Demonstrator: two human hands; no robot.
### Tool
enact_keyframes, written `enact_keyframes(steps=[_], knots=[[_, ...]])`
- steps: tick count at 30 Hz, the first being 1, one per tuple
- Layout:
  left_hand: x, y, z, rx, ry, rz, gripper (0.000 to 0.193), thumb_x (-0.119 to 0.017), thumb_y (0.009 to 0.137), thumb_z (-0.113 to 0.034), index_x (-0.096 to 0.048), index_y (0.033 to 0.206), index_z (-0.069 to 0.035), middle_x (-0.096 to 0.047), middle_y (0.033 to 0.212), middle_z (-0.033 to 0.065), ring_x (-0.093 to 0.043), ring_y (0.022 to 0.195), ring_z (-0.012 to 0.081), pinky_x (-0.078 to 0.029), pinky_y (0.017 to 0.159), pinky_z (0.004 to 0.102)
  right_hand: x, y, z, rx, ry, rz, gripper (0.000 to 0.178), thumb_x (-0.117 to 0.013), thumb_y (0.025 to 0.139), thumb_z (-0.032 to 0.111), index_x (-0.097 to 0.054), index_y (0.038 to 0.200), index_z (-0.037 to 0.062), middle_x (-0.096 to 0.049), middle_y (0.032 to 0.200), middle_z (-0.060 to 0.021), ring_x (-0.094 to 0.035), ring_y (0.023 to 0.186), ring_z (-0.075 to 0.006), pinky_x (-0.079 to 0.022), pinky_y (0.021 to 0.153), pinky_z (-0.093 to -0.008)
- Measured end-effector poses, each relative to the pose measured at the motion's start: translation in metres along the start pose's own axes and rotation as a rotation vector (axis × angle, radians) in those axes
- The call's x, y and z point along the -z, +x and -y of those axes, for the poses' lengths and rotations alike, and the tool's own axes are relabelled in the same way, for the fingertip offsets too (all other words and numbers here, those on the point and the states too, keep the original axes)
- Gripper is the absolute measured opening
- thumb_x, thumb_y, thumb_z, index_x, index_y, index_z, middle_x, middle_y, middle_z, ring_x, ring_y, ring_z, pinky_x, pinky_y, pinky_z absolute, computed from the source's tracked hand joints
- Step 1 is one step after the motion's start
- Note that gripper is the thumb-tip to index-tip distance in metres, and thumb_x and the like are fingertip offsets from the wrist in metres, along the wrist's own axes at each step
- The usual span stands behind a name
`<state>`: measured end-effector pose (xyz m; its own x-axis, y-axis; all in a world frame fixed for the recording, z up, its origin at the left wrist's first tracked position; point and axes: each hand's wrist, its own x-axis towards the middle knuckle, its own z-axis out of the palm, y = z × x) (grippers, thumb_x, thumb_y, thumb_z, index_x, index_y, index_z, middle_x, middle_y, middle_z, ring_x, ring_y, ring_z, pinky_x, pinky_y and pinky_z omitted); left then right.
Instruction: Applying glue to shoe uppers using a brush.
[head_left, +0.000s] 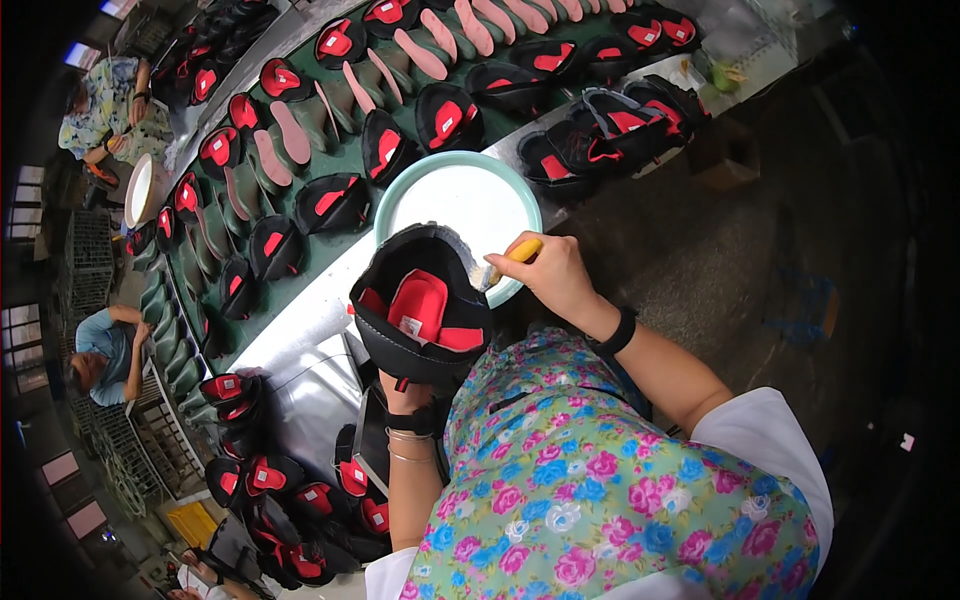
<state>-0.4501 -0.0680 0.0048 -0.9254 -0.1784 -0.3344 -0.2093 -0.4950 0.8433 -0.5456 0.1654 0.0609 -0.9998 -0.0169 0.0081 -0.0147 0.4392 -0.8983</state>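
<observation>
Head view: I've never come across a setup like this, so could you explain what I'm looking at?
There is no machine, just a person's bare hands. A wide fisheye camera on the person's head looks down, so straight edges bend near the rim. The left hand holds a black shoe upper with red inside. The right hand grips a yellow-handled brush, bristles close to the upper's edge. A pale green basin, white inside, sits just beyond. Rows of similar uppers and pink sole-shaped pieces lie on the green tabletop.

Dark floor (660, 250) at right, paned windows (24, 325) far left
</observation>
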Motion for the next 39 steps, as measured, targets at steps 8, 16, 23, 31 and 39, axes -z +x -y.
enact_keyframes(steps=[8,16,23,31,39], knots=[[0.025,0.001,-0.003,-0.254,0.909,0.014,0.037,-0.049,0.095,-0.013,-0.046,0.13,0.001,-0.051,0.124,0.0117,-0.051,0.105,0.0183,-0.042,0.093,0.0301,0.028,-0.006,0.027,-0.256,0.252,0.172,0.032,-0.075,0.076,0.024,-0.063,0.071,-0.0053,-0.062,0.057,-0.0069,-0.061,0.053,-0.0099,-0.047,0.049,-0.0223],[0.014,0.005,-0.011,-0.173,0.447,-0.124,0.035,-0.051,0.095,-0.017,-0.049,0.125,0.001,-0.055,0.114,0.0121,-0.054,0.097,0.0209,-0.044,0.088,0.0324,0.038,-0.019,0.031,-0.251,0.472,0.389,0.023,-0.075,0.076,0.017,-0.066,0.08,-0.0037,-0.065,0.07,-0.0068,-0.06,0.056,-0.0079,-0.048,0.053,-0.0202],[-0.022,-0.016,-0.029,0.011,-0.046,-0.147,0.033,-0.054,0.093,-0.017,-0.053,0.122,-0.002,-0.058,0.101,0.0095,-0.057,0.094,0.0209,-0.047,0.087,0.0389,0.03,0.003,0.002,0.073,0.216,0.211,0.02,-0.075,0.074,0.018,-0.067,0.078,0.0005,-0.066,0.069,-0.0063,-0.062,0.061,-0.0109,-0.048,0.058,-0.0242],[0.004,-0.035,-0.015,0.022,-0.214,-0.273,0.046,-0.057,0.085,-0.025,-0.048,0.124,-0.002,-0.054,0.123,0.0135,-0.052,0.113,0.03,-0.039,0.099,0.0439,0.014,0.033,-0.023,0.041,0.132,0.131,0.019,-0.074,0.076,0.017,-0.068,0.083,0.0014,-0.067,0.07,-0.0097,-0.064,0.063,-0.0138,-0.049,0.059,-0.0256],[0.018,-0.058,-0.007,0.311,-0.465,-0.278,0.043,-0.058,0.082,-0.024,-0.05,0.12,-0.006,-0.06,0.114,0.0128,-0.058,0.104,0.0282,-0.046,0.093,0.0432,-0.025,0.044,-0.093,0.067,-0.092,0.15,0.015,-0.071,0.073,0.012,-0.069,0.084,0.0026,-0.067,0.079,-0.016,-0.065,0.071,-0.0295,-0.051,0.066,-0.0344]])
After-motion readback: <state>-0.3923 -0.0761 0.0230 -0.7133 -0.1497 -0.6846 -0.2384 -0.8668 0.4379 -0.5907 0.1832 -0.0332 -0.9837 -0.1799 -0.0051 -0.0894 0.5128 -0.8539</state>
